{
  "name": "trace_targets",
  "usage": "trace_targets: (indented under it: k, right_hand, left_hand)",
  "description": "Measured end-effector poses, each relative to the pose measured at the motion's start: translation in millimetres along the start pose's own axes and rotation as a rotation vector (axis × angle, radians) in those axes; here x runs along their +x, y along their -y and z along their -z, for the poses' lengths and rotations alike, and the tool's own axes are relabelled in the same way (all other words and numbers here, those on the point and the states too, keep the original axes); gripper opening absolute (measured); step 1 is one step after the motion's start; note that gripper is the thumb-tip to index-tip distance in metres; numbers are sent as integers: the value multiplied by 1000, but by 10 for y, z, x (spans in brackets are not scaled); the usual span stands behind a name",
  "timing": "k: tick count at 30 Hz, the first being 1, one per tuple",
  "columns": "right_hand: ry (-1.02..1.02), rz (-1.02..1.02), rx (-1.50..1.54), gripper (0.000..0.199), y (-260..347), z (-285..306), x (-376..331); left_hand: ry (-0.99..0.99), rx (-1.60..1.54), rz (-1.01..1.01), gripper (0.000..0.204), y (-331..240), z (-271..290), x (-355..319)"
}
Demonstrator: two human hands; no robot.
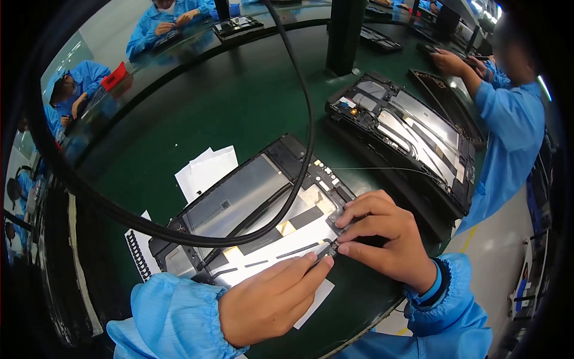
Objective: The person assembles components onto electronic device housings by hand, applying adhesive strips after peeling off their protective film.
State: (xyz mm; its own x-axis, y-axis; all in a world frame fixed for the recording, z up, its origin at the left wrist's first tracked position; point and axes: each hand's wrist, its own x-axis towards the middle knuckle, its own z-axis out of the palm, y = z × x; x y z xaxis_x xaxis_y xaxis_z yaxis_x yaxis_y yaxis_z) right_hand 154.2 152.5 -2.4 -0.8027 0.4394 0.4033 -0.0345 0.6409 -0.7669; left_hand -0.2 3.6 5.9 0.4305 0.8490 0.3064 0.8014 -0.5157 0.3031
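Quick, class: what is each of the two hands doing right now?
Left hand: fingers pinched on a small black part at the open panel.
Right hand: closed, fingertips on the same part.

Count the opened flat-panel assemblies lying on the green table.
2 clearly: one assembly under the wearer's hands, another assembly to its upper right. Darker trays farther back may hold more.
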Motion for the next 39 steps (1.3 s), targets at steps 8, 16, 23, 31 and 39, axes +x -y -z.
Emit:
trace_targets:
  k: [8,16,23,31,39]
  right_hand:
    - [5,56,-46,12,52,-15,-55]
    - [-408,420,-54,23,743,-149,-461]
    - [-310,361,536,31,965,-406,-812]
    - [-171,380,1131,41,1128,-545,-835]
    - [-91,-52,-159,48,573,109,-549]
  left_hand:
    - [6,-120,49,29,-59,54,-45]
    - [-173,-475,8,37,-507,143,-248]
    - [-461,-641,-27,36,-890,-52,-343]
    - [-773,-748,-219,41,-1062,-66,-389]
    - [-603,-100,571,42,-951,516,-866]
